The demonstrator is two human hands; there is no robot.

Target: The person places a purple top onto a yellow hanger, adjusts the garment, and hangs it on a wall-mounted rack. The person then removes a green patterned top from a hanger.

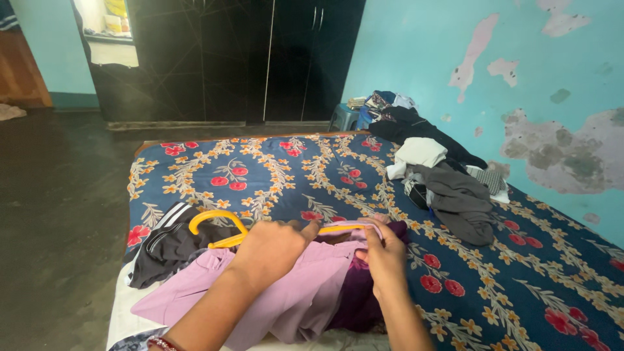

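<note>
Fingers (374,237) of right hand (385,257) pinched on lilac garment (292,292) | left hand (273,250) closed, steadying yellow hanger (218,227) beneath | collar thereby kept seated on hanger.

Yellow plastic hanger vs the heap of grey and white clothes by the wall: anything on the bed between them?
Head view: nothing lies between the yellow plastic hanger and the heap of grey and white clothes, only the bare blue floral bedsheet.

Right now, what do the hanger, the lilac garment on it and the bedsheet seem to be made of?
Hanger: likely moulded plastic, given its even yellow colour, smooth rounded hook and slight sheen. Lilac garment: thin woven cloth, matte, falling in soft creases; the fibre cannot be told. Bedsheet: printed fabric, possibly cotton, matte, flat, with a navy floral pattern.
</note>
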